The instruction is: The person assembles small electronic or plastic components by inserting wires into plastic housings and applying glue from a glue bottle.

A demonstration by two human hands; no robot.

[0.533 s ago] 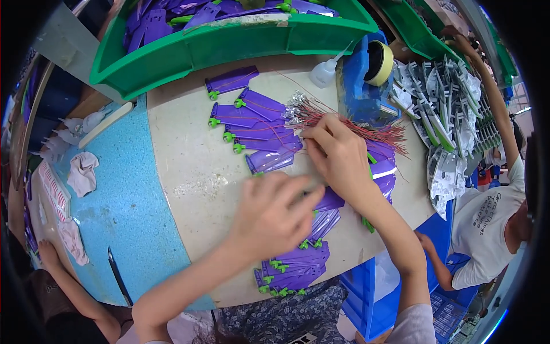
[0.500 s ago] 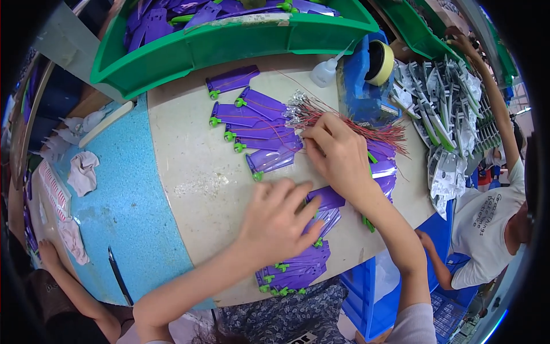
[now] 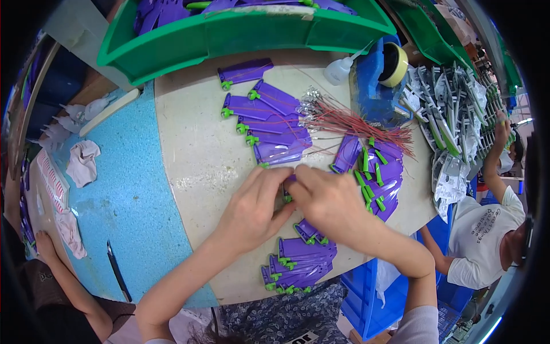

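Both hands meet over the middle of the bench. My left hand [image 3: 247, 207] is closed on a small purple plastic piece [image 3: 288, 187] with a green end, mostly hidden by my fingers. Against the same piece, the fingertips of my right hand [image 3: 331, 198] are pinched together; whether a wire is between them is hidden. Just beyond lie several flat purple pieces [image 3: 281, 124] with green ends and thin red wires across them. To their right is a bundle of red wires [image 3: 358, 122] with silvery ends. More purple pieces [image 3: 303, 249] are stacked near the bench's front edge.
A green bin [image 3: 229, 35] of purple parts spans the back. Beside it are a white dropper bottle [image 3: 338, 71] and a blue tape dispenser [image 3: 372, 86]. Loose green pieces [image 3: 366, 180] lie on purple ones. Grey-green parts [image 3: 444, 114] are heaped rightward; a pen-like tool [image 3: 118, 272] lies left.
My right hand has come from the wire bundle toward me and left, meeting my left hand, which has risen slightly. The co-worker's raised arm at right has lowered. The view has shifted a little.
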